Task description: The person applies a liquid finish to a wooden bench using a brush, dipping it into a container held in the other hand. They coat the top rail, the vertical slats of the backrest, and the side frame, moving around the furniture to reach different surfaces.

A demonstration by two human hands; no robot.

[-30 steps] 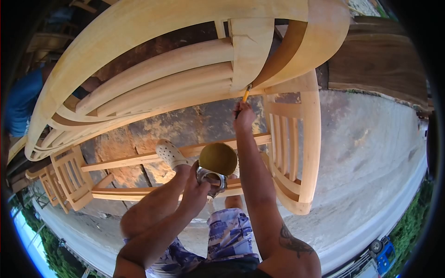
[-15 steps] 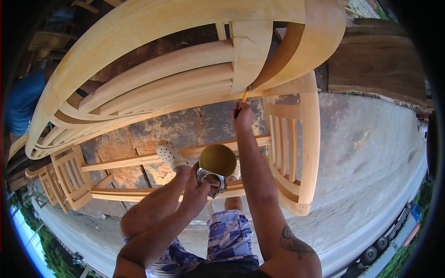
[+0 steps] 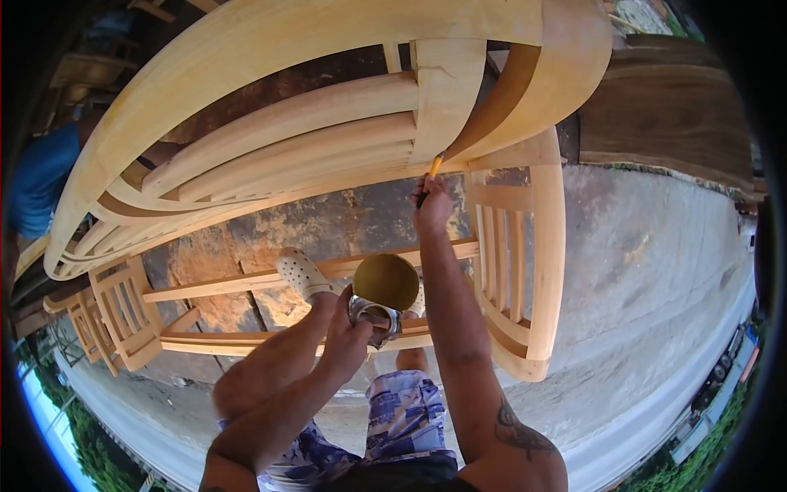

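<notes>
My left hand [image 3: 344, 338] is wrapped round an open metal can [image 3: 397, 326], held in front of my knees. A round olive-yellow disc [image 3: 385, 281], apparently its lid, stands up at the can's far side. In my raised right hand [image 3: 433, 205] is a paintbrush [image 3: 436, 166] with a yellow and black handle. Its tip meets the lower edge of the pale wooden bench backrest [image 3: 448, 98], where the wide upright slat joins the curved rail [image 3: 566, 90]. The bristles are too small to make out.
The bench's slatted side frame [image 3: 545, 262] stands to the right, and its long lower rails [image 3: 221, 283] run by my feet. A dark wood slab [image 3: 664, 115] lies at the upper right. Another person in blue clothing [image 3: 41, 180] is at the far left.
The paintbrush and my right hand have shifted very slightly at the backrest joint. My left hand keeps the can in place. A vehicle in the right background has moved.
</notes>
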